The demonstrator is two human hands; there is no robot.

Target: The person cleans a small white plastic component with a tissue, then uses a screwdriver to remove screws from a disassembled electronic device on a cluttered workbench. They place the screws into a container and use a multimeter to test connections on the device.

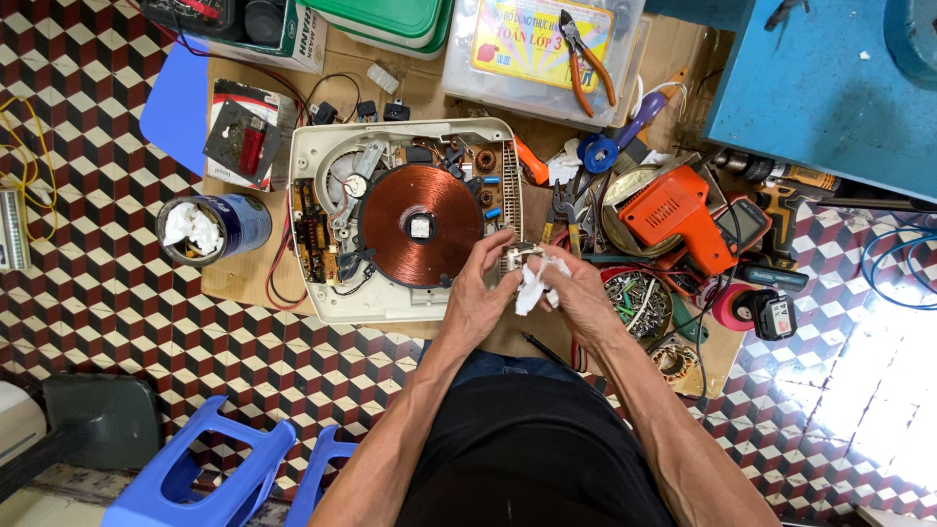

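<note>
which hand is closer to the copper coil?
Left. The left hand sits at the lower-right edge of the copper coil, nearly over it. The right hand, holding a white tissue, is further right, off the housing.

1. Left hand (480,288) gripped a small pale part (514,260) at the right edge of the opened induction cooker (405,220).
2. Right hand (576,288) pressed a crumpled white tissue (535,285) against that part.
3. Copper coil (422,224) lay exposed in the cooker's shell.
4. Orange soldering gun (673,215) sat right of the hands; pliers (586,59) rested on a clear plastic box (468,68).
5. Blue can (217,227) stood left of the cooker.
</note>
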